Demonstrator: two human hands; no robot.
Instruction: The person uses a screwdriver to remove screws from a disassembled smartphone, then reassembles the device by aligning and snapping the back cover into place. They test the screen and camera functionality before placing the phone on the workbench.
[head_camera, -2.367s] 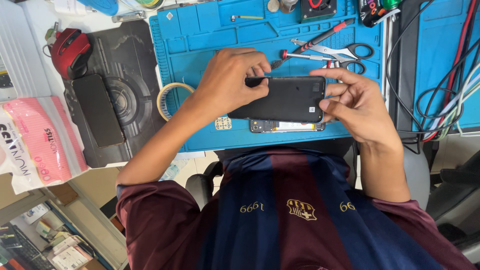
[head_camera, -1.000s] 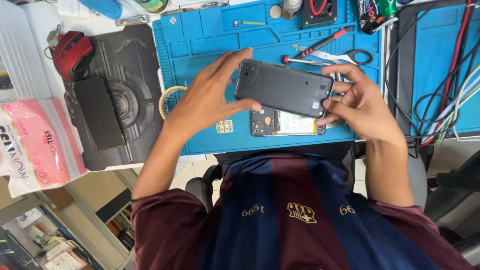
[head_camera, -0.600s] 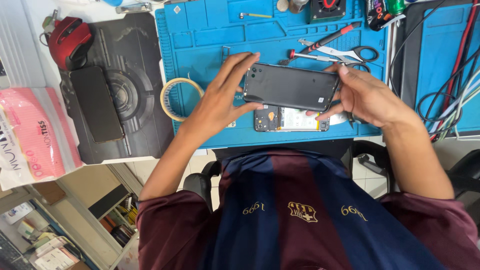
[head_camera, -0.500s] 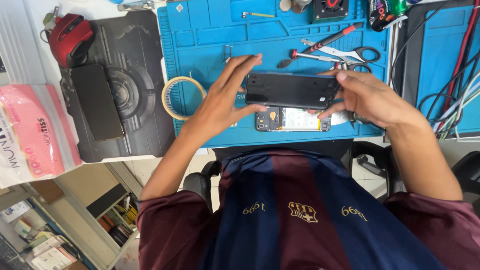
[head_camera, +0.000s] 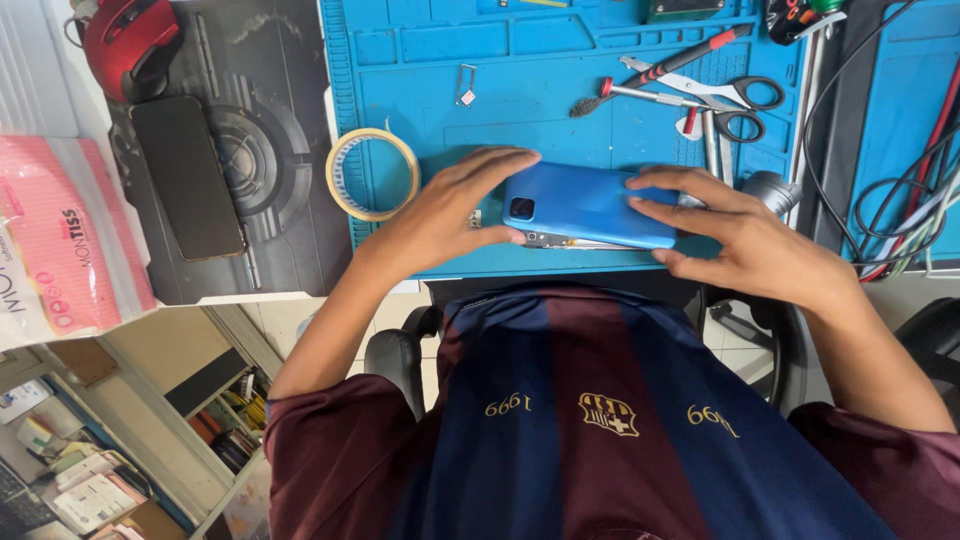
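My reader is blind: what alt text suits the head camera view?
Both hands, left hand and right hand, hold a blue phone back cover over a blue repair mat. A tape roll, scissors and dark phone lie nearby.

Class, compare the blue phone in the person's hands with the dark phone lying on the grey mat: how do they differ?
The blue phone shows a bright blue back with a camera; the dark phone is plain black. The blue phone lies crosswise, gripped by both hands over the blue mat; the dark phone lies lengthwise, untouched. Both are flat, rounded slabs.
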